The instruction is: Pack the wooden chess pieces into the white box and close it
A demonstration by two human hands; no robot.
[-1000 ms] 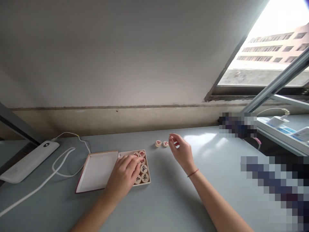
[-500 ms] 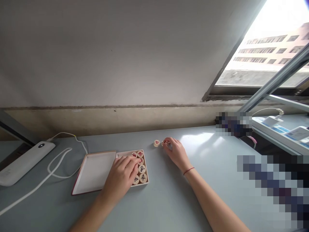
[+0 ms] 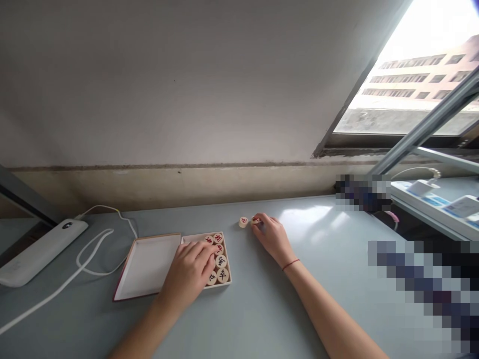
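Note:
My left hand [image 3: 190, 264] lies over an open shallow box [image 3: 229, 274] of round wooden Chinese chess pieces, fingers stretched forward and thumb apart. Its fingertip touches a red-marked piece [image 3: 220, 251]; the hand covers the box's left part. Black-marked pieces [image 3: 222, 275] show at the near right corner. Right of the box, my right hand [image 3: 275, 237], with a red string on the wrist, has thumb and fingers closed on a red-marked Chinese chess piece [image 3: 255, 220] at the table surface. Another red-marked piece [image 3: 243, 222] sits just left of it.
The box's lid [image 3: 153, 264] lies folded open to the left. Further left are a white power strip [image 3: 45, 252] and a looping white cable [image 3: 80, 267]. A wall [image 3: 179, 184] bounds the grey table [image 3: 262, 309] at the back. Blurred-out patches cover things at right.
The fingers of my right hand have shifted very slightly, showing a little more of the piece they grip. My left hand stays on the box. The view has moved a touch.

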